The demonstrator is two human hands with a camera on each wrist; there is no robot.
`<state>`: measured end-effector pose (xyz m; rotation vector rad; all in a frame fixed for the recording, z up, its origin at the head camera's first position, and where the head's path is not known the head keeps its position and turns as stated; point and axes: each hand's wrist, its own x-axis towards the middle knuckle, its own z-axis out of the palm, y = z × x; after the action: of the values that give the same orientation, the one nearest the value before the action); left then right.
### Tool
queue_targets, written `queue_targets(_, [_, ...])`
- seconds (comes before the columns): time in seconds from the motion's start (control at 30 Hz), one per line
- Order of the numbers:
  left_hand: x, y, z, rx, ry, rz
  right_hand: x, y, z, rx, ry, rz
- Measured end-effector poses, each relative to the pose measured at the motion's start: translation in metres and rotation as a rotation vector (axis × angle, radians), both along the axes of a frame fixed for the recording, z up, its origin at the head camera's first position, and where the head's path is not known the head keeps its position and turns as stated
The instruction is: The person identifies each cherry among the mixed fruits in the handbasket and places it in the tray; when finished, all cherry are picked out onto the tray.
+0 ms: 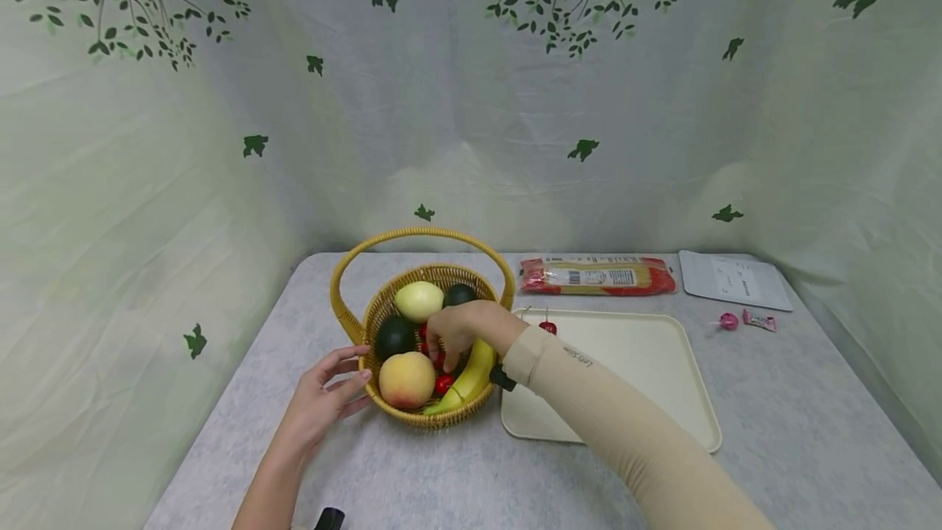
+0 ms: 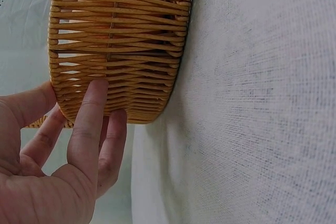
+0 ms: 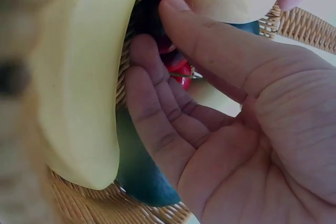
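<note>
A yellow wicker basket with an arched handle holds a peach, a banana, a pale yellow lemon-like fruit, dark green avocado-like fruits and red cherries. My left hand touches the basket's outer wall and rim at the left, its fingers loosely spread. Inside the basket, between banana and peach, is my right hand. Its fingers bend toward the thumb, fingertips apart, with a red cherry showing behind them in the right wrist view.
Right of the basket lies a cream tray, with cherries at its far left corner under my right forearm. Behind it are a red-and-yellow food packet and a white pouch. A pink lollipop and wrapped candy lie farther right.
</note>
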<state>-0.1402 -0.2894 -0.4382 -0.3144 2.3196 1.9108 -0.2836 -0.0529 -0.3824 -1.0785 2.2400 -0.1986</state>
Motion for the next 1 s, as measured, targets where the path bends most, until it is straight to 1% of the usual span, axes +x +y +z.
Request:
queue_targets(0.3, [0.0,0.001,-0.001,0.005,-0.006,0.003,-0.003,0.006,0.002,-0.032,-0.038,-0.015])
queue_targets(0.37, [-0.001,0.001,-0.001,0.004,-0.004,0.002,-0.005,0.009,0.005,-0.042,-0.04,-0.02])
queue_targets(0.47, [-0.001,0.001,-0.001,0.002,-0.003,0.001,-0.006,0.012,0.011,-0.063,-0.021,-0.017])
queue_targets(0.6, [-0.001,0.0,0.0,-0.003,-0.003,-0.001,-0.005,0.018,0.02,-0.107,-0.009,0.001])
queue_targets(0.77, [-0.001,0.0,0.0,-0.006,0.007,-0.005,0.0,0.028,0.032,-0.163,-0.027,0.005])
queue_targets(0.87, [-0.001,0.0,0.0,-0.005,0.008,-0.005,0.003,0.035,0.036,-0.203,-0.03,0.017])
queue_targets(1.0, [-0.001,0.0,-0.001,-0.002,0.005,-0.01,0.005,0.047,0.037,-0.282,-0.045,0.022])
